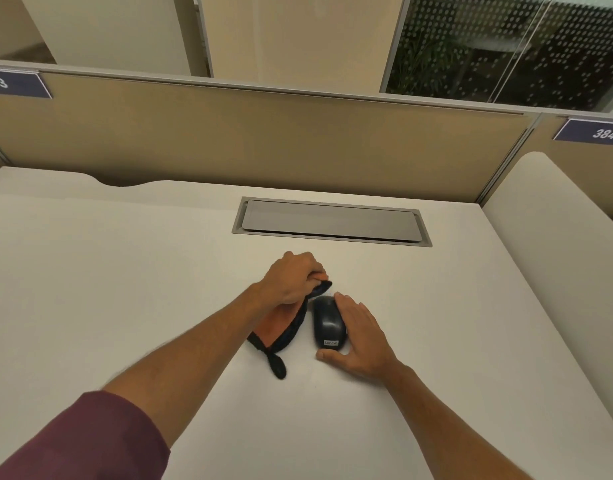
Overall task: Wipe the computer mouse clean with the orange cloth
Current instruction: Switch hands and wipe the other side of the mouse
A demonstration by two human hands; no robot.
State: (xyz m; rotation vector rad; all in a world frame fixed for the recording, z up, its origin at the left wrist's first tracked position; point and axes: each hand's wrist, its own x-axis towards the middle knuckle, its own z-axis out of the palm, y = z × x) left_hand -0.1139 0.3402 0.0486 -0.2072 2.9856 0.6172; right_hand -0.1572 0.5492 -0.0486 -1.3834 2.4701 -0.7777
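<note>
A black computer mouse (328, 323) lies on the white desk (125, 289), its small label facing me. My right hand (362, 337) cups its right side, fingers along the far edge and thumb at its near end. Just left of the mouse hangs the orange cloth (280, 323) with a dark border and a dark loop trailing on the desk. My left hand (293, 277) is closed on the cloth's top corner, holding it partly raised beside the mouse. The cloth and the mouse look slightly apart.
A grey metal cable flap (329, 221) is set into the desk behind the hands. A beige partition (263, 140) runs along the back, with number signs at both ends. Another desk edge (547, 237) rises at the right.
</note>
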